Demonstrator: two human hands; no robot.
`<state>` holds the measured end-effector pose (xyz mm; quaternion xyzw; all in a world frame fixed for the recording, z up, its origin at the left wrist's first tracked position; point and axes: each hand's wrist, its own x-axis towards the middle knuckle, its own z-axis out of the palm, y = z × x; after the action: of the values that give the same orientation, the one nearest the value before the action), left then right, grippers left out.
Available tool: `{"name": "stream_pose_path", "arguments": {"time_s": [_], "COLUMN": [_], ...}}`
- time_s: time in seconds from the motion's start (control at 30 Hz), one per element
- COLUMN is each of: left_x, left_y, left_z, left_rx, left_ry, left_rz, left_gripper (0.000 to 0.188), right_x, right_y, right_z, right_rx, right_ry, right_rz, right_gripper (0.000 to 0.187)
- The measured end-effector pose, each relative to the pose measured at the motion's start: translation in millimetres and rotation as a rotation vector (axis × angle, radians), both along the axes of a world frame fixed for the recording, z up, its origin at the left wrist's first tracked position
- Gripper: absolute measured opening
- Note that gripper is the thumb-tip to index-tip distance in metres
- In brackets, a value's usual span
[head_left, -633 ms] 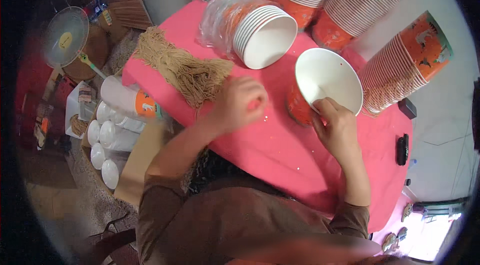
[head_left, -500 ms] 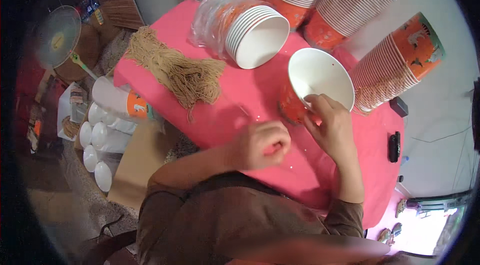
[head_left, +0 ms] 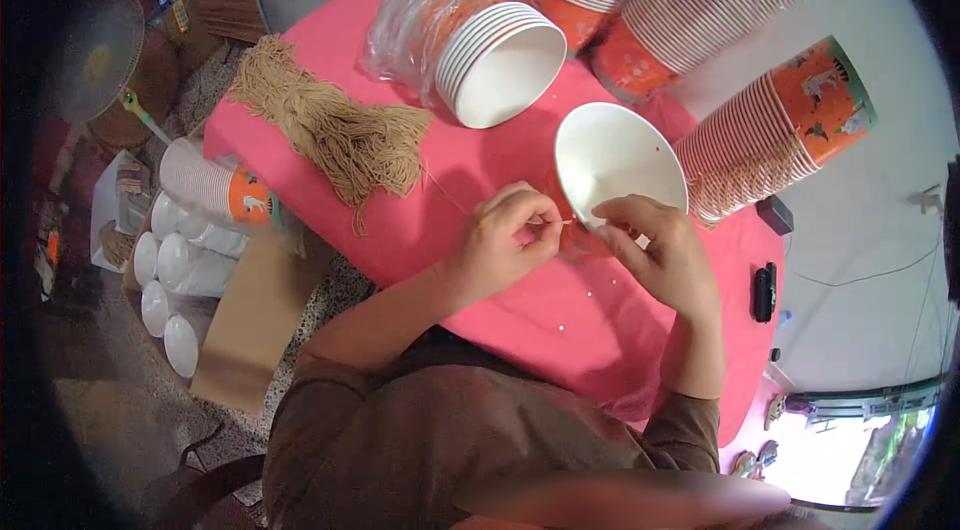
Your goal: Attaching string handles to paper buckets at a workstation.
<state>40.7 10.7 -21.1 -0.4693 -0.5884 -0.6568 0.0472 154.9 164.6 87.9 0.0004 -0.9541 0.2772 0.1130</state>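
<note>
A large paper tub [head_left: 625,155], white inside and orange outside, stands tilted on the pink-covered table in front of me. My right hand [head_left: 665,250] is closed at its near rim, with thumb and fingers pinching the edge. Just left of the tub, my left hand [head_left: 508,238] pinches a thin piece of string [head_left: 566,222] beside the tub's wall. The fingers hide most of this string. Left of my hands lies a loose bundle of tan strings [head_left: 335,135], one strand trailing toward my left hand.
Nested tubs in plastic [head_left: 500,65] lie beyond the bundle. Tall wrapped tub stacks [head_left: 690,15] line the back. A leaning stack of tubs [head_left: 765,135] with strings along it is at right, near a black object [head_left: 764,292]. A cardboard box [head_left: 245,325] holding white tubs sits at left.
My left hand has moved up and right to the tub and now pinches string there. My right hand stays at the rim. The whole view has shifted slightly.
</note>
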Motion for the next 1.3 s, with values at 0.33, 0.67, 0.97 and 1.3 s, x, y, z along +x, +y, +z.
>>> {"name": "stream_pose_path", "arguments": {"time_s": [0.33, 0.67, 0.97, 1.3], "left_x": [0, 1, 4, -15], "left_y": [5, 9, 14, -18], "left_z": [-1, -3, -6, 4], "left_rx": [0.025, 0.013, 0.078, -0.177], "left_ry": [0.023, 0.104, 0.121, 0.460], "left_rz": [0.062, 0.128, 0.146, 0.206], "left_gripper": [0.016, 0.019, 0.019, 0.023], "right_x": [-4, -20, -34, 17], "right_y": [6, 10, 13, 53], "right_z": [-4, -1, -10, 12], "right_rx": [-0.027, -0.117, -0.130, 0.304], "right_ry": [-0.061, -0.114, -0.170, 0.154], "right_rz": [0.019, 0.037, 0.136, -0.234], "right_gripper": [0.015, 0.015, 0.006, 0.013]}}
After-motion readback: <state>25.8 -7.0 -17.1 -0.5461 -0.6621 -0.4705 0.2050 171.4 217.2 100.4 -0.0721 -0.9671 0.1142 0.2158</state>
